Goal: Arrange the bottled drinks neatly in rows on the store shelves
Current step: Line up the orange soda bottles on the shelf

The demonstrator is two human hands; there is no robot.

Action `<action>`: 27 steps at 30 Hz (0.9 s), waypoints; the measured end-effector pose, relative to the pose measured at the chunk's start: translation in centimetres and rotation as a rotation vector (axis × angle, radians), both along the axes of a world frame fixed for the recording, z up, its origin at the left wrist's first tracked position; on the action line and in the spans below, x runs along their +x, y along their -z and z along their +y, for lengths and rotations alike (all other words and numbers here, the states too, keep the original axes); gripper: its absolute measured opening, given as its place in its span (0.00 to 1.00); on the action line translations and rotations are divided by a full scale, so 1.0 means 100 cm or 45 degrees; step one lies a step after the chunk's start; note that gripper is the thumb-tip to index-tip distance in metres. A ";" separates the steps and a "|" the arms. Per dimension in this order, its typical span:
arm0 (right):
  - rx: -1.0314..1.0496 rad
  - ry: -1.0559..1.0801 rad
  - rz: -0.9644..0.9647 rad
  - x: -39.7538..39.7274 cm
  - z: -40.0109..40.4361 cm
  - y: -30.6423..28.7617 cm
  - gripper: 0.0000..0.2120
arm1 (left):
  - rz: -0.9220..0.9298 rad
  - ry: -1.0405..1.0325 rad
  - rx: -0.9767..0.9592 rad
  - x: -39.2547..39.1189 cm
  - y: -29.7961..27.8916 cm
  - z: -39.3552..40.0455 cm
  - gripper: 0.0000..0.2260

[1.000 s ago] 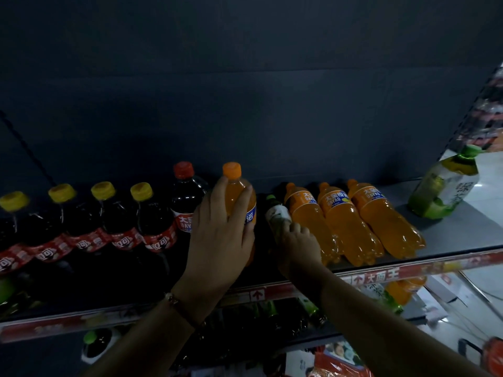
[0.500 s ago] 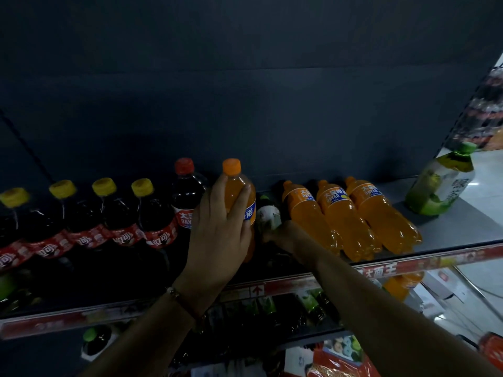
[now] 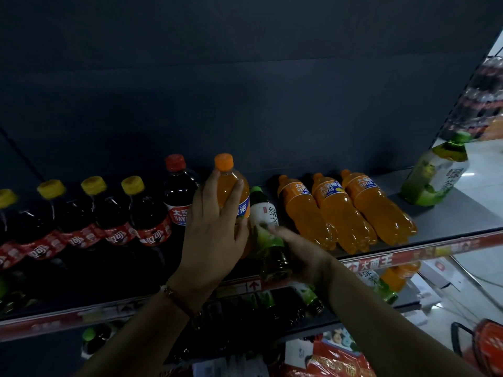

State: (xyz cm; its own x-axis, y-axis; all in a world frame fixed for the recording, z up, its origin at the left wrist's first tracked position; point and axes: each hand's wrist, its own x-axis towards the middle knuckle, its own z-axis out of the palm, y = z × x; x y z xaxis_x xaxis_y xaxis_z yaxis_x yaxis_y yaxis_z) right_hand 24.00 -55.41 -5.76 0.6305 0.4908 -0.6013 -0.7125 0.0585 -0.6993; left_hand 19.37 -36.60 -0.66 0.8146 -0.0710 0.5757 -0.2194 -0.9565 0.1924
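Observation:
My left hand [image 3: 215, 235] grips an upright orange soda bottle [image 3: 231, 183] with an orange cap, next to a red-capped cola bottle [image 3: 179, 191]. Just right of it, my right hand [image 3: 302, 254] holds the lower body of a green tea bottle [image 3: 265, 213], which leans back with its green cap up. Three more orange soda bottles [image 3: 340, 213] lie side by side on the grey shelf [image 3: 449, 213], caps to the back. Another green tea bottle [image 3: 432, 175] stands tilted at the shelf's right end.
Several yellow-capped cola bottles [image 3: 92, 213] stand in a row on the left. The shelf's red price strip [image 3: 408, 254] runs along the front edge. More bottles fill the lower shelf [image 3: 272, 303]. A red basket [image 3: 487, 346] sits at the bottom right.
The green tea bottle has tipped up from lying towards standing, and my right hand has slid down to its lower part. My left hand stays on the upright orange soda bottle.

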 end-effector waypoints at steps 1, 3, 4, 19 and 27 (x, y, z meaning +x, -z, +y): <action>-0.040 0.011 -0.046 -0.001 0.003 0.000 0.27 | 0.009 -0.001 -0.006 0.000 0.000 0.000 0.31; -0.101 0.072 -0.210 -0.002 0.010 0.005 0.28 | 0.019 0.002 -0.017 0.000 0.001 0.000 0.31; -0.129 0.110 -0.313 0.000 0.012 0.011 0.31 | 0.020 0.004 -0.021 0.000 0.001 0.000 0.31; -0.506 0.400 -1.185 0.011 0.028 0.017 0.26 | 0.060 0.032 -0.049 0.000 0.009 0.000 0.34; -0.551 0.417 -1.181 0.009 0.034 0.026 0.27 | -0.027 0.112 -0.028 0.000 0.019 0.007 0.33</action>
State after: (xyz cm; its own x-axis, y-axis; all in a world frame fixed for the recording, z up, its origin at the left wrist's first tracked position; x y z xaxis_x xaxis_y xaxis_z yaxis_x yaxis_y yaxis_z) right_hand 24.93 -51.97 -8.35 0.9924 0.0752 0.0975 0.1125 -0.2317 -0.9663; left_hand 19.38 -35.92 -2.58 0.7936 -0.1285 0.5948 -0.3063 -0.9289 0.2080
